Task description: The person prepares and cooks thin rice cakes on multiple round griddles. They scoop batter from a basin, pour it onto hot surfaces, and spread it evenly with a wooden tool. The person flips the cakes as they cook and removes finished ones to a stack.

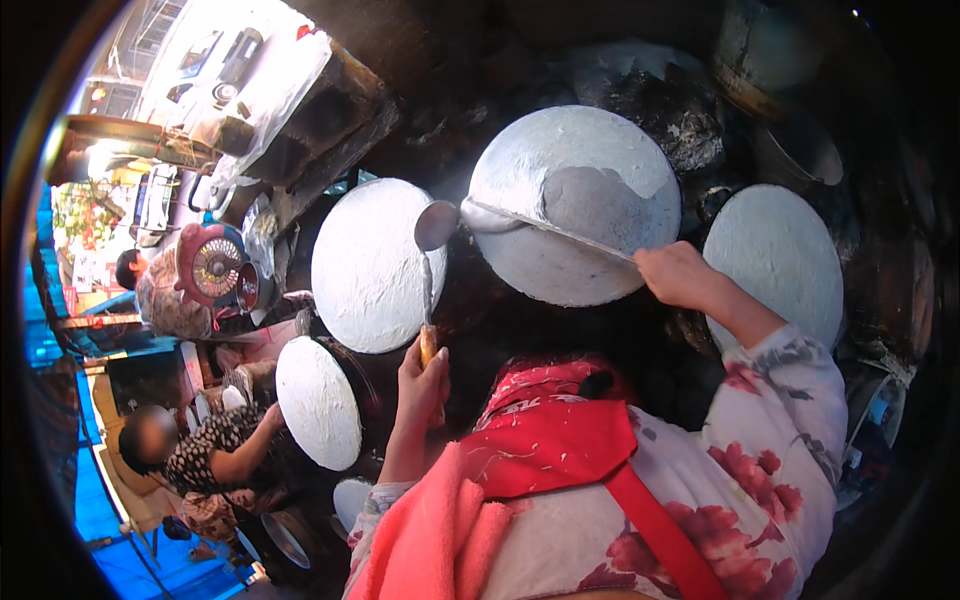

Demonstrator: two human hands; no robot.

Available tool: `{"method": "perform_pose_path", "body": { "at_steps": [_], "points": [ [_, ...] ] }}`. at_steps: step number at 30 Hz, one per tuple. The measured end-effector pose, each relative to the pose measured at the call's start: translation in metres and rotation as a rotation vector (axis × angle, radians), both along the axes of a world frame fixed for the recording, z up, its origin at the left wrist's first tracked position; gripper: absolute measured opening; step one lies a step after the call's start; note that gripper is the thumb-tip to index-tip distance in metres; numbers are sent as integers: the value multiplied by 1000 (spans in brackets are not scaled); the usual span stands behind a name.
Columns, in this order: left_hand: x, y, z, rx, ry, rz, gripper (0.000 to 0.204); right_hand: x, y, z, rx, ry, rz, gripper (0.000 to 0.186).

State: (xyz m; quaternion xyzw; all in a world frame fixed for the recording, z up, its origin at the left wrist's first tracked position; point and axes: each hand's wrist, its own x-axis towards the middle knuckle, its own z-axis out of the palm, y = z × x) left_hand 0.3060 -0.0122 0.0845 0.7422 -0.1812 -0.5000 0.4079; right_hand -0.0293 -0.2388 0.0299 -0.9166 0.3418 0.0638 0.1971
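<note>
My left hand (pixel 425 372) is wrapped round the wooden handle of a metal ladle (pixel 436 226), whose round bowl is raised between two round pans. In my right hand (pixel 678 275) is a long, thin, flat spreader (pixel 575 236), laid across the middle round griddle (pixel 600 210). White batter (pixel 535 138) coats its far and left side, and a thicker mass sits at the spreader's left end. A grey patch without the thick coat shows near the centre. White-coated round pans stand on either side, a left one (pixel 365 265) beside the ladle and a right one (pixel 776 262) beyond my right forearm.
Another white round pan (pixel 318 402) lies lower left, where a person (pixel 215 455) reaches a hand to its edge. A pink fan (pixel 213 265) stands at the left near a second person. A bucket (pixel 765 60) is at the far right, beside dark, crusted surfaces.
</note>
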Motion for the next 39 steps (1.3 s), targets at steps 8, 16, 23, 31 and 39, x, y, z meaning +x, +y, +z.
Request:
{"method": "perform_pose_path", "body": {
  "at_steps": [8,16,23,31,39],
  "points": [
    [-18,3,5,-15,19,8,31,41,-60,-29,-97,-58,32,12],
    [-28,34,-5,-28,-27,25,45,-52,-7,3,-110,-5,-22,12],
    [-46,38,-9,-18,-139,-69,48,-29,25,12,15,27,101,10],
    [-54,65,-22,-75,-635,-377,56,-39,53,-12,-37,-38,9,12],
    [-58,85,-7,-78,-848,-826,68,-90,171,-32,101,-297,-424,23]
  ]
}}
